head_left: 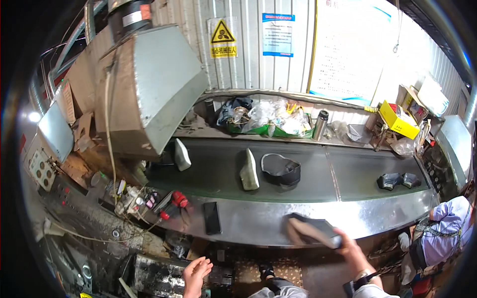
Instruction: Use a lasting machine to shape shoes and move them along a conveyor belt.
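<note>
My right hand reaches over the metal ledge and grips one end of a black shoe piece with a tan side, blurred by motion. Low in front of the ledge, my left hand is raised with fingers loosely bent and nothing visible in it. Beyond, on the dark conveyor belt, a black shoe upper lies beside a whitish shoe-shaped piece. Another whitish piece is farther left, near the hood. Two small black shoe parts lie together at the belt's right.
A black phone lies on the metal ledge, near a red-ended tool. A large metal hood covers the belt's left end. Behind are a thermos and a yellow box. Another person is at the right.
</note>
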Demonstrator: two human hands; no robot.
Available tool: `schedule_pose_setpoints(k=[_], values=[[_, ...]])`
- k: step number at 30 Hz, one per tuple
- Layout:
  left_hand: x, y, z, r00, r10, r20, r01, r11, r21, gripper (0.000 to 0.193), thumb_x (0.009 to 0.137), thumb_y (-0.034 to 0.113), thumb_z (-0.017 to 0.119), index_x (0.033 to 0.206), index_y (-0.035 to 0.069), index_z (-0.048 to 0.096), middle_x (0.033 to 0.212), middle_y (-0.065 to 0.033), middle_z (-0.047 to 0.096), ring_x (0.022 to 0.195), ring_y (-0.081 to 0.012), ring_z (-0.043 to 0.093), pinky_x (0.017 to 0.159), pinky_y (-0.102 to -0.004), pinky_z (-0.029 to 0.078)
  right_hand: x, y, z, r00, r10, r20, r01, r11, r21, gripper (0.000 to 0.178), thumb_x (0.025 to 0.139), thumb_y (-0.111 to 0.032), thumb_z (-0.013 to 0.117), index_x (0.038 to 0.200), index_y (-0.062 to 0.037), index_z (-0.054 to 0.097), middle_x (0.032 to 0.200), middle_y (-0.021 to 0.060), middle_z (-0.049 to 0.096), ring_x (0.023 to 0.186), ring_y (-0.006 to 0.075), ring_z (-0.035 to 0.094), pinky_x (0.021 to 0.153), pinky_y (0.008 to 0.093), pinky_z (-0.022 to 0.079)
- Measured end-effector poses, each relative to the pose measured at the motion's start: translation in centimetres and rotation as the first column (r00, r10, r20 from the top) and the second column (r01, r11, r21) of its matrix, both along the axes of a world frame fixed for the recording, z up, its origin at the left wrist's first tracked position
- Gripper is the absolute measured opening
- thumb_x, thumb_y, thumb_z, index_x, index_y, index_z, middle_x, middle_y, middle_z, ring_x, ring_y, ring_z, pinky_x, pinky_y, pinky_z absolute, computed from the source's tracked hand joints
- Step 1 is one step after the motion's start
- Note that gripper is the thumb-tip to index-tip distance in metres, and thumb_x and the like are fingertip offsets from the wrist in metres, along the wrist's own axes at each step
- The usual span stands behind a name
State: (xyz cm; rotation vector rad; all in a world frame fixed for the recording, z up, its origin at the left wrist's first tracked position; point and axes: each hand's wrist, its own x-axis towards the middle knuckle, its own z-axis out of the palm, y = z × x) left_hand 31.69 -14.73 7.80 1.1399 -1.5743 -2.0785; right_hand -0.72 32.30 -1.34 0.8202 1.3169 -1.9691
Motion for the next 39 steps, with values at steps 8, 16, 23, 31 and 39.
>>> schedule_pose_setpoints(k=[8, 16, 23, 31, 39], values=[[-5.7, 4.0, 0.5, 0.992, -0.126, 0.009, 0.124, 0.985, 0.12, 0.042, 0.098, 0.016, 0.065, 0.134, -0.003, 0.056, 0.131, -0.0175, 0.062, 0.119, -0.0264, 0.063, 0.103, -0.039, 0.05, -11.3, 22.7, -1.9, 0.869, -0.118, -0.48, 0.479, -0.035, 0.877, 0.056, 0.088, 0.0, 0.063, 0.142, 0.0006, 0.046, 0.134, 0.0239, 0.057, 0.115, 0.0336, 0.062, 0.1, 0.0367, 0.049], [-12.4, 5.8, -2.8, 0.899, -0.434, 0.058, 0.435, 0.901, -0.007, 0.041, 0.094, 0.016, 0.072, 0.129, -0.001, 0.062, 0.12, -0.008, 0.068, 0.111, -0.0149, 0.062, 0.093, -0.0283, 0.051, -18.0, -12.3, -6.5, 0.794, 0.177, -0.581, 0.138, 0.879, 0.457, 0.104, 0.09, -0.019, 0.074, 0.161, -0.0241, -0.001, 0.141, 0.0231, 0.045, 0.109, 0.0312, 0.06, 0.083, 0.0424, 0.056], [-19.0, 3.4, -5.1, 0.836, -0.487, 0.255, 0.53, 0.836, -0.143, 0.037, 0.094, 0.014, 0.071, 0.124, -0.006, 0.064, 0.117, -0.0136, 0.071, 0.107, -0.0159, 0.066, 0.096, -0.0283, 0.052, -23.6, -24.2, -6.8, 0.918, -0.348, -0.19, 0.27, 0.9, -0.341, 0.102, 0.096, -0.017, 0.067, 0.155, -0.0445, -0.012, 0.143, 0.0092, 0.046, 0.122, 0.0312, 0.054, 0.106, 0.0557, 0.039], [-32.0, 0.2, -10.6, 0.879, -0.432, 0.201, 0.476, 0.816, -0.327, 0.05, 0.086, 0.021, 0.076, 0.129, 0.0, 0.063, 0.116, -0.0141, 0.072, 0.11, -0.0215, 0.066, 0.096, -0.0343, 0.05, -10.1, -14.1, -1.5, 0.883, -0.291, -0.367, 0.093, 0.877, -0.471, 0.078, 0.098, -0.011, 0.059, 0.156, -0.0402, 0.014, 0.144, 0.0045, 0.047, 0.131, 0.0228, 0.049, 0.105, 0.0587, 0.032], [-49.3, 0.9, -15.7, 0.849, -0.121, 0.514, 0.406, 0.773, -0.488, 0.113, 0.066, 0.031, 0.085, 0.158, 0.025, 0.019, 0.151, -0.028, 0.03, 0.138, -0.0412, 0.035, 0.113, -0.052, 0.034, 4.5, -12.5, 1.1, 0.893, -0.445, -0.065, 0.34, 0.762, -0.551, 0.075, 0.09, -0.011, 0.073, 0.148, -0.031, 0.031, 0.149, 0.0068, 0.044, 0.134, 0.0411, 0.046, 0.107, 0.0728, 0.037]])
